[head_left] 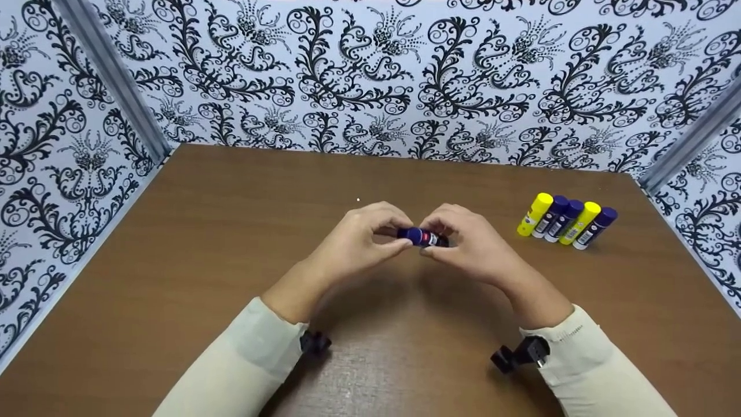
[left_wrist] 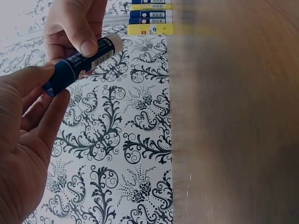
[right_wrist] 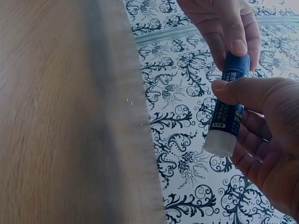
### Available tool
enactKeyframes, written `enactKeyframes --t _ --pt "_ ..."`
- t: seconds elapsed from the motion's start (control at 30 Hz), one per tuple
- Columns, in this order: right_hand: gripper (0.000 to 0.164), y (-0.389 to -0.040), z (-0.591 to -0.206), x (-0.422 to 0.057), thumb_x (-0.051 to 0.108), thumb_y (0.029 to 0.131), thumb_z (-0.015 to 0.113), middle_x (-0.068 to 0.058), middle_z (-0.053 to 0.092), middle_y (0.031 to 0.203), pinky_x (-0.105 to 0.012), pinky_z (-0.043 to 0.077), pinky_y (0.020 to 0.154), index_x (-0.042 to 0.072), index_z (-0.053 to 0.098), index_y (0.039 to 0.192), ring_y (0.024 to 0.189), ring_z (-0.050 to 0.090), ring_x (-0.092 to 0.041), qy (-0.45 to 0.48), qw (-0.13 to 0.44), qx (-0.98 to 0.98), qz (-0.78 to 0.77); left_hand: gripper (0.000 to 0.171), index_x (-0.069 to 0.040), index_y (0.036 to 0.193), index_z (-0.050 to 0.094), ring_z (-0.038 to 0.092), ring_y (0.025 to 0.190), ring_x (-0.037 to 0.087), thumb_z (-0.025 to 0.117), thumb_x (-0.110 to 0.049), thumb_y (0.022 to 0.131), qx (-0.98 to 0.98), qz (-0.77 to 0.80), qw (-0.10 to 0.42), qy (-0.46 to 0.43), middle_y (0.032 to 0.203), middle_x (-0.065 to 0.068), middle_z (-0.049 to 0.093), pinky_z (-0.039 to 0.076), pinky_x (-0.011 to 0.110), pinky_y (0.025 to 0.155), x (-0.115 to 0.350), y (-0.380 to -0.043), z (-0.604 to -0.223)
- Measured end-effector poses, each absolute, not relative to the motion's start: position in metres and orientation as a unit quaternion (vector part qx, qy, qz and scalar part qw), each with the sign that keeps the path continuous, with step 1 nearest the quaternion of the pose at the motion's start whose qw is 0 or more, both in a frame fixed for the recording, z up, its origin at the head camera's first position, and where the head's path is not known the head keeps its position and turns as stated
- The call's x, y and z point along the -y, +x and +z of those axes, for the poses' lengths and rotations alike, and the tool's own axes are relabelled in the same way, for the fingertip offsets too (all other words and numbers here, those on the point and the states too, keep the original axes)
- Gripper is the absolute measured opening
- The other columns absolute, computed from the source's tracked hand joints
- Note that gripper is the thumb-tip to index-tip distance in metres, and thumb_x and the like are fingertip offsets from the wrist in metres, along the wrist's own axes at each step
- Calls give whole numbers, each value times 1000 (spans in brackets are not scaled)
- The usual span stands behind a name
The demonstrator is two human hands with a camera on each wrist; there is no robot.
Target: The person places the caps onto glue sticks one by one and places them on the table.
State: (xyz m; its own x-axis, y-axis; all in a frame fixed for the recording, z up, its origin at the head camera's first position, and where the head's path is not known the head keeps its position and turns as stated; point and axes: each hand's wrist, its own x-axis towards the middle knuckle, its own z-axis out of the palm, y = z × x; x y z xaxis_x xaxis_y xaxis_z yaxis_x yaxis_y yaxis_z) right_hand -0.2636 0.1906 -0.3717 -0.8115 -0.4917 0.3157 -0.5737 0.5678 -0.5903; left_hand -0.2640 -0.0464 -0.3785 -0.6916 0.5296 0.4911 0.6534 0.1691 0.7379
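Both hands hold one dark blue glue stick (head_left: 429, 237) between them, above the middle of the table. My left hand (head_left: 370, 234) pinches its blue cap end between thumb and fingers. Around the labelled body, near the white base, my right hand (head_left: 472, 243) grips with thumb and fingers. The right wrist view shows the glue stick (right_wrist: 227, 107) tilted, its white base toward the camera and its cap on. In the left wrist view the glue stick's label (left_wrist: 96, 58) and barcode face the camera.
On the right of the brown table (head_left: 231, 231) stands a row of several glue sticks, including a yellow one (head_left: 535, 214) and a blue-capped one (head_left: 596, 228). Black-and-white patterned panels (head_left: 370, 81) rise along the back and sides. A small white speck (head_left: 358, 200) lies behind the left hand.
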Motion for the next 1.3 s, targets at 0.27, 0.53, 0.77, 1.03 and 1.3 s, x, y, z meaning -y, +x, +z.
enactKeyframes --t 0.27,0.53,0.77,1.03,1.3 --pt "26 -260 -369 -195 10 85 85 3 67 101 -37 54 85 15 73 107 94 58 -14 300 62 882 358 17 2 109 73 70 105 19 76 -4 93 760 -495 86 -412 110 12 71 60 21 93 45 -265 -376" --pt "28 -258 -368 -200 9 85 85 0 66 103 -31 52 85 12 72 109 96 59 -15 302 70 884 351 22 -1 114 73 70 104 20 76 -9 95 771 -486 95 -401 111 11 70 59 22 94 44 -262 -376" --pt "26 -260 -365 -213 9 86 85 2 68 105 -31 56 90 13 72 109 95 63 -13 275 83 885 367 26 -1 119 72 69 104 21 75 -9 95 780 -485 101 -383 113 11 70 59 22 95 43 -262 -377" --pt "23 -256 -362 -229 12 90 81 -1 68 108 -20 54 92 11 72 112 95 64 -13 236 97 886 387 29 -2 123 70 71 103 24 75 -12 96 788 -472 97 -383 115 11 69 60 24 94 40 -263 -379" --pt "30 -254 -355 -258 15 92 80 -5 68 111 -11 54 86 6 69 119 94 66 -9 184 108 885 413 31 -4 125 70 72 101 20 74 -15 97 807 -443 101 -377 118 10 70 60 25 92 32 -265 -377"
